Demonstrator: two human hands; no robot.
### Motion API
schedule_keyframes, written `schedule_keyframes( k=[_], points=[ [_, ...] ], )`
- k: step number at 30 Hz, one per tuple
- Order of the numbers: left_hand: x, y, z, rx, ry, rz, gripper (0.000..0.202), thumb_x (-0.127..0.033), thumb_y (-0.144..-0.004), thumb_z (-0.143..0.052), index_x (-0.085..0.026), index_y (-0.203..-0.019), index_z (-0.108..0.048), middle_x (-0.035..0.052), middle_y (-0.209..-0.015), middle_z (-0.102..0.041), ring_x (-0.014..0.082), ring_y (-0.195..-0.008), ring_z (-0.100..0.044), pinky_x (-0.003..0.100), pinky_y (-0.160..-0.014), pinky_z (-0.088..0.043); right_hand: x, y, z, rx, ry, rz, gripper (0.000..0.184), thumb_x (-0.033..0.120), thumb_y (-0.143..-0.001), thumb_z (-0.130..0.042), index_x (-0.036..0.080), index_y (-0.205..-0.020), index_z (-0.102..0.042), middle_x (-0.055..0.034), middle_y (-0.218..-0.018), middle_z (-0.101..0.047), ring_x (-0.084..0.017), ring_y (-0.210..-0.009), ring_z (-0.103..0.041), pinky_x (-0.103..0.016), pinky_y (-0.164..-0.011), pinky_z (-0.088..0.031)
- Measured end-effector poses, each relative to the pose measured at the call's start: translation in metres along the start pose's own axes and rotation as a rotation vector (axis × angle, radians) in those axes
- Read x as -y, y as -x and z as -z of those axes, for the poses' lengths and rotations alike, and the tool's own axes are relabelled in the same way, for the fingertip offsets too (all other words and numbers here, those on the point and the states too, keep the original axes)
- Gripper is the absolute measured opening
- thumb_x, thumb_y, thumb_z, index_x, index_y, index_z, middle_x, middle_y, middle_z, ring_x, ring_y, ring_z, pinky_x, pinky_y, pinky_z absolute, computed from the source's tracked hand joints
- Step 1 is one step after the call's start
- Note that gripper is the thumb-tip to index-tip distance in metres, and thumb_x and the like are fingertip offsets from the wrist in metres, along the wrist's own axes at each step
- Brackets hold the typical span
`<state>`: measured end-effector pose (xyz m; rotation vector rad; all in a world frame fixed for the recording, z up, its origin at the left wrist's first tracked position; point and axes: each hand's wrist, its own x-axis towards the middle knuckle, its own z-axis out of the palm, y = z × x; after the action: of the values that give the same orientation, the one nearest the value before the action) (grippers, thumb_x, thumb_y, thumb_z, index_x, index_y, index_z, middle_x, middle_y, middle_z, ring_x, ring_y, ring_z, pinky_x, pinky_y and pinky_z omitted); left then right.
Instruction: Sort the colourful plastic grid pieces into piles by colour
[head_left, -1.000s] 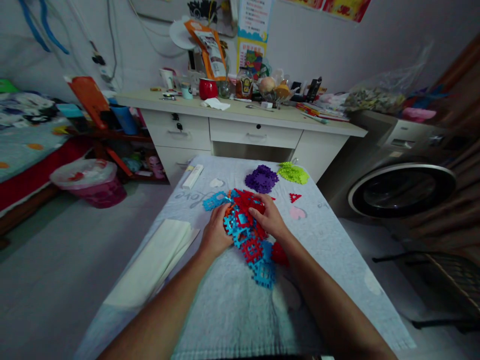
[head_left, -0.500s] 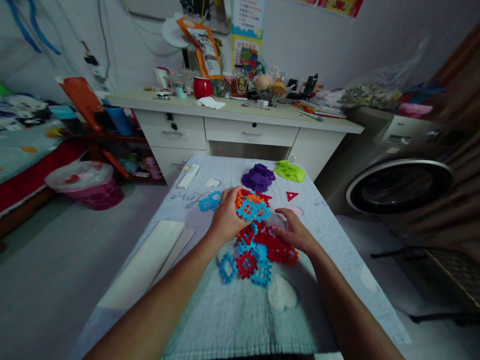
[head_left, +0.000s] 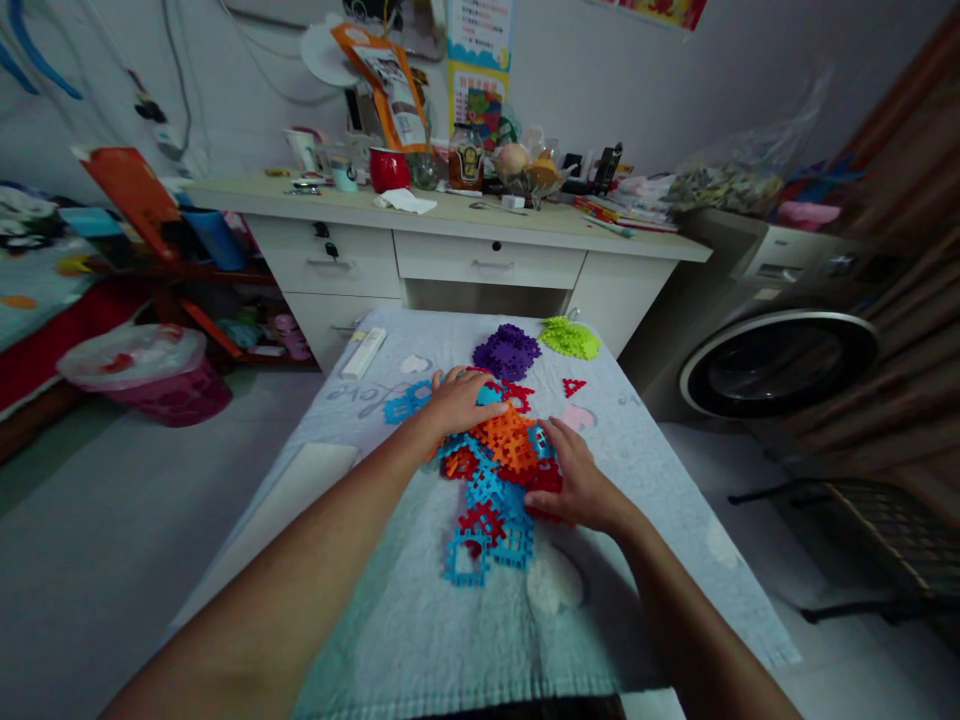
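Observation:
A heap of plastic interlocking building pieces lies on the table in front of me. Orange pieces (head_left: 511, 440) are at its middle, with red pieces (head_left: 546, 478) to the right. Blue square pieces (head_left: 514, 545) stretch toward me, one with a hollow frame (head_left: 468, 560). My left hand (head_left: 461, 402) rests palm down on the heap's far left, fingers stretched over blue pieces (head_left: 405, 402). My right hand (head_left: 581, 480) curves against the heap's right side, thumb and fingers apart, touching red and blue pieces. Parts of the heap are hidden under both hands.
Behind the heap lie a purple pile (head_left: 506, 350), a green pile (head_left: 570, 338) and a small red triangle (head_left: 574, 387). A white box (head_left: 364, 353) is at the far left, a pale flat sheet (head_left: 300, 490) nearer. A cluttered desk (head_left: 491, 265) stands beyond the table.
The blue and orange pieces that my left hand held up are now down in the heap, with orange showing on top. My right hand has moved in against the right side. The view has shifted slightly.

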<state>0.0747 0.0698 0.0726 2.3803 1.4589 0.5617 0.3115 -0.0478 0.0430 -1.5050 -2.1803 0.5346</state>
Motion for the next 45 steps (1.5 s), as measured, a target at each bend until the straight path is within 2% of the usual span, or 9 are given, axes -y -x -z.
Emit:
schedule_keyframes(
  k=[3,7,15,20,26,29,36,42,45],
  points=[
    [0.016,0.004,-0.003,0.021,-0.002,0.012,0.053,-0.063,-0.078,-0.057,-0.025,-0.116,-0.065,0.0101,-0.13,-0.06,0.0347,-0.125,-0.047,0.052,-0.105,-0.033,0.007,-0.005,-0.016,0.024,0.095,0.007,0.118,0.063,-0.056,-0.08,0.022,-0.152,-0.026,-0.0215,-0.156,-0.022,-0.042,-0.143,-0.022,-0.062,-0.111,-0.025],
    [0.023,0.021,-0.002,-0.006,-0.025,-0.06,0.051,-0.06,-0.077,-0.06,-0.024,-0.112,-0.067,0.0099,-0.124,-0.063,0.033,-0.118,-0.05,0.047,-0.102,-0.037,0.002,-0.024,-0.025,-0.066,0.122,0.024,0.103,0.053,-0.065,-0.078,0.023,-0.15,-0.03,-0.0194,-0.153,-0.029,-0.038,-0.14,-0.03,-0.058,-0.11,-0.03],
    [0.021,0.068,0.007,-0.003,-0.036,0.02,0.053,-0.062,-0.073,-0.064,-0.03,-0.115,-0.066,0.0078,-0.133,-0.059,0.0389,-0.125,-0.046,0.059,-0.105,-0.03,-0.009,-0.062,-0.011,-0.189,0.198,-0.059,0.061,0.039,-0.077,-0.069,0.018,-0.132,-0.052,-0.0164,-0.125,-0.058,-0.032,-0.115,-0.053,-0.049,-0.1,-0.041],
    [0.023,0.098,0.004,0.008,-0.047,0.1,0.068,-0.067,-0.066,-0.068,-0.031,-0.124,-0.061,0.0112,-0.141,-0.051,0.043,-0.133,-0.039,0.068,-0.108,-0.019,0.004,-0.071,-0.011,-0.407,0.285,-0.178,0.061,0.034,-0.078,-0.063,0.017,-0.135,-0.048,-0.0188,-0.134,-0.05,-0.037,-0.122,-0.046,-0.053,-0.099,-0.037],
    [0.003,0.142,-0.007,0.085,0.008,0.055,0.123,-0.07,-0.04,-0.081,-0.035,-0.148,-0.033,0.0156,-0.16,-0.018,0.0512,-0.144,-0.01,0.074,-0.106,-0.018,0.031,-0.082,-0.026,-0.035,0.263,0.116,0.072,0.038,-0.074,-0.069,0.022,-0.14,-0.046,-0.0142,-0.135,-0.054,-0.035,-0.129,-0.041,-0.057,-0.109,-0.021],
    [-0.012,0.154,-0.015,0.129,0.017,-0.006,0.132,-0.061,-0.033,-0.087,-0.033,-0.149,-0.03,0.0173,-0.16,-0.017,0.0514,-0.144,-0.007,0.074,-0.107,-0.016,0.035,-0.094,-0.032,0.057,0.261,0.098,0.073,0.038,-0.078,-0.067,0.017,-0.143,-0.042,-0.0165,-0.134,-0.056,-0.032,-0.124,-0.047,-0.051,-0.106,-0.029],
    [-0.014,0.143,-0.016,0.106,-0.029,-0.023,0.09,-0.045,-0.057,-0.082,-0.028,-0.139,-0.046,0.0114,-0.151,-0.038,0.0371,-0.138,-0.035,0.055,-0.113,-0.029,0.031,-0.111,-0.014,0.067,0.357,0.001,0.033,0.02,-0.085,-0.051,0.019,-0.115,-0.065,-0.0113,-0.108,-0.069,-0.025,-0.102,-0.06,-0.034,-0.089,-0.041],
    [0.0,0.109,-0.005,-0.016,-0.042,-0.057,0.036,-0.023,-0.082,-0.06,-0.019,-0.118,-0.061,0.0096,-0.119,-0.064,0.0259,-0.111,-0.058,0.041,-0.098,-0.046,0.011,-0.128,0.024,-0.089,0.285,-0.152,0.036,0.017,-0.08,-0.05,0.017,-0.112,-0.066,-0.0084,-0.094,-0.072,-0.02,-0.081,-0.063,-0.028,-0.073,-0.041],
    [0.009,0.083,-0.006,-0.134,-0.025,-0.028,0.03,-0.021,-0.086,-0.055,-0.02,-0.116,-0.061,0.0085,-0.111,-0.067,0.0248,-0.106,-0.06,0.04,-0.095,-0.047,-0.005,-0.149,0.037,-0.174,0.194,-0.18,0.034,0.021,-0.081,-0.051,0.016,-0.111,-0.067,-0.0054,-0.086,-0.071,-0.017,-0.073,-0.061,-0.026,-0.068,-0.041]
  ],
)
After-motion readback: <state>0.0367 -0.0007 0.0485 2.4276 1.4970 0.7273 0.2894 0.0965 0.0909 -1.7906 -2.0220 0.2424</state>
